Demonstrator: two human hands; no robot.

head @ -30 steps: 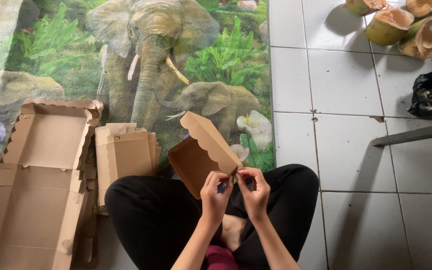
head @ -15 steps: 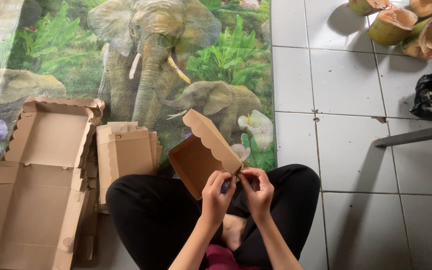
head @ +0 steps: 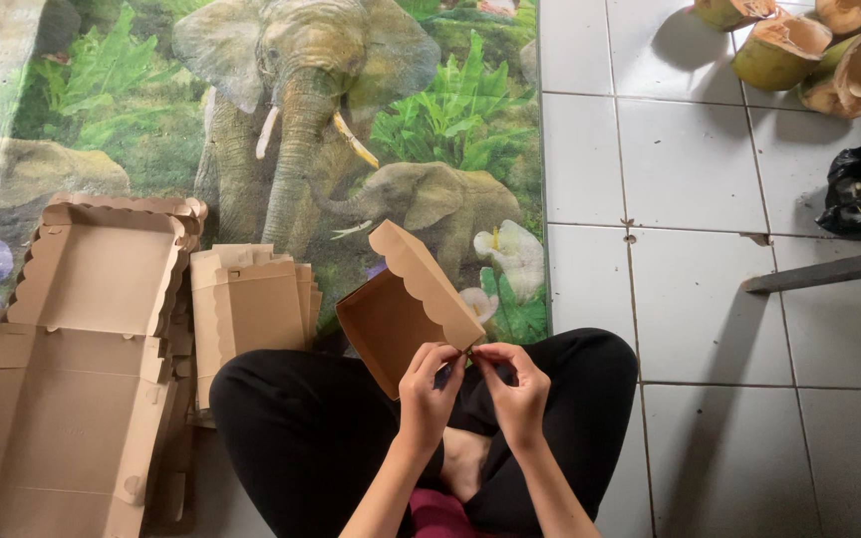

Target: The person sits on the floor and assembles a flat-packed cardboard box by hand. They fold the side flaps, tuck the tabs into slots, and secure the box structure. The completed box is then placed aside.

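Box corner pinch, no real shift vs 0.5 s ago.
L hand (head: pixel 429 391) + R hand (head: pixel 512 391) stay closed on brown box (head: pixel 406 311) flap corner; fold step ongoing.

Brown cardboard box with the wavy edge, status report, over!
Left hand and right hand pinch one corner of brown scalloped cardboard box. Box open, tilted above lap. Nothing in the way.

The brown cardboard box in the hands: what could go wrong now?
Both hands, left hand and right hand, pinch one corner of the brown box; the thin card there might tear or crease. The box is tilted and held only at that corner, so it could slip onto the lap.
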